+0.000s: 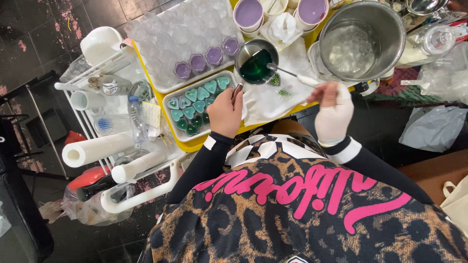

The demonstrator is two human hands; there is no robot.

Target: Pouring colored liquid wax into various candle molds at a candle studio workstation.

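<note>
Head-camera view looks straight down past a leopard-print top with pink lettering (pixel 297 195) to a yellow table (pixel 195 144). Nearest the body, the left hand (pixel 224 113) is closed around the handle of a small steel pot (pixel 255 61) that holds dark green liquid; the pot sits just beyond the hand, on a white cloth (pixel 273 97) with green spots on it. The right hand (pixel 333 112), in a whitish glove, pinches the pale handle of a thin stirring stick (pixel 287 73), whose far tip reaches to the pot's rim. Just left of the left hand lies a white tray of heart-shaped moulds (pixel 197 100), filled in pale and dark green. Beyond that, a second tray of clear cups (pixel 185 36) carries a short row of purple-filled ones along its near edge. Farther still stand two paper cups of lilac liquid (pixel 248 14), and to the right a large steel stockpot (pixel 361 39). A white wire rack (pixel 112 141) with paper rolls stands beside the table on the left.
</note>
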